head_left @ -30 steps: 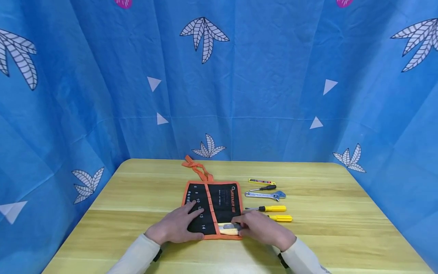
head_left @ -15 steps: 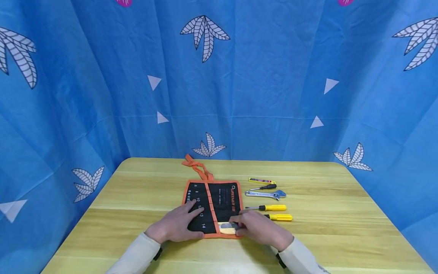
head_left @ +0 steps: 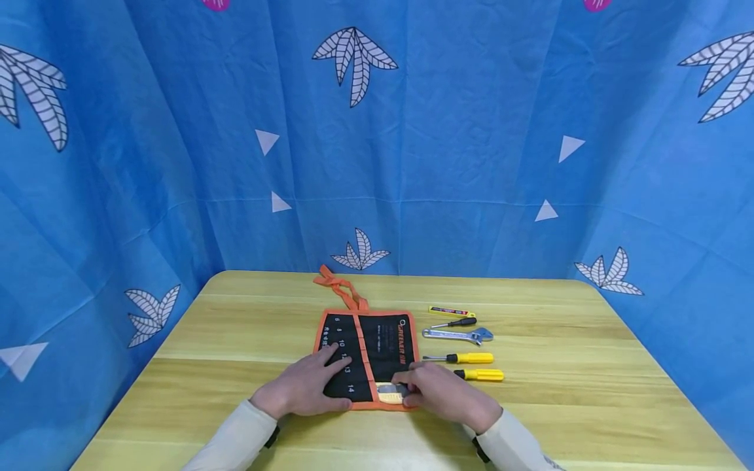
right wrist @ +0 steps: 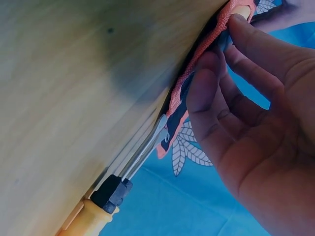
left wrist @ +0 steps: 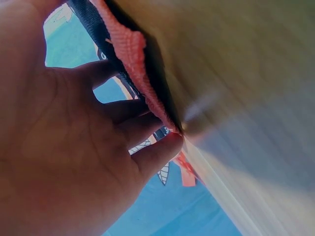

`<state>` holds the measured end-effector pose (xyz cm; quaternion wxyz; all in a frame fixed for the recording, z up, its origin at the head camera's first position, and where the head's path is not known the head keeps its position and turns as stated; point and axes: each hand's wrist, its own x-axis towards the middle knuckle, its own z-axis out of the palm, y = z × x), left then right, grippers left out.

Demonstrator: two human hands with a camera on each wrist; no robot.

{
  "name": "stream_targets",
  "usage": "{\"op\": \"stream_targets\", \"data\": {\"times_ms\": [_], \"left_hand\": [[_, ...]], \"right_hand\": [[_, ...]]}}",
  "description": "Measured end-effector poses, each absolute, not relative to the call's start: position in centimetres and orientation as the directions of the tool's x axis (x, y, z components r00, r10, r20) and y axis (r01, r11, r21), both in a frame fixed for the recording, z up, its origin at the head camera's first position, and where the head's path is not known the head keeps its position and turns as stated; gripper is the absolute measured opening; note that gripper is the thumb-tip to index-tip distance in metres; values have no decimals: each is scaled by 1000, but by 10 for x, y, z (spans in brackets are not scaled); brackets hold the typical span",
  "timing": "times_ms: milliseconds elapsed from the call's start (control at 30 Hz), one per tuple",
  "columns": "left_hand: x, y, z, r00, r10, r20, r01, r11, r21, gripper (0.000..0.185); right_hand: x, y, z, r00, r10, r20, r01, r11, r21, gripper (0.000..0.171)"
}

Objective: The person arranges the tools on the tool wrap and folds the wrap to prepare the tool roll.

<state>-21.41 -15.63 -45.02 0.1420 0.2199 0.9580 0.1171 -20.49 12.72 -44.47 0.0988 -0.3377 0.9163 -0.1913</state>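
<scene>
A black tool pouch point(head_left: 385, 340) with orange trim lies unrolled on the table, its numbered pockets on the left side. My left hand point(head_left: 306, 386) rests on those pockets with spread fingers; in the left wrist view, its fingertips meet the orange edge point(left wrist: 128, 49). At the pouch's near right corner, my right hand point(head_left: 442, 392) pinches a pale yellow utility knife point(head_left: 390, 396) between thumb and fingers. The knife lies sideways, its left end at the orange pocket band point(head_left: 366, 353). Fingers cover its right end. In the right wrist view, the thumb presses on the knife point(right wrist: 241, 12).
Right of the pouch lie two yellow-handled screwdrivers point(head_left: 474, 358), an adjustable wrench point(head_left: 456, 335), a small black screwdriver point(head_left: 462, 322) and a narrow yellow case point(head_left: 451, 311). An orange tie point(head_left: 344, 288) trails from the pouch's far edge. Blue curtain point(head_left: 471, 131) surrounds the table.
My right hand has slid slightly left along with the utility knife, toward the pocket band. The left hand stays in place on the pouch.
</scene>
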Motion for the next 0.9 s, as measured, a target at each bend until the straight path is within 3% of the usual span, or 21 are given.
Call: {"op": "stream_targets", "data": {"times_ms": [900], "left_hand": [[-214, -155, -452, -868, 441, -228, 379, 886, 268, 85]], "right_hand": [[-203, 121, -441, -763, -643, -65, -561, 708, -429, 30]]}}
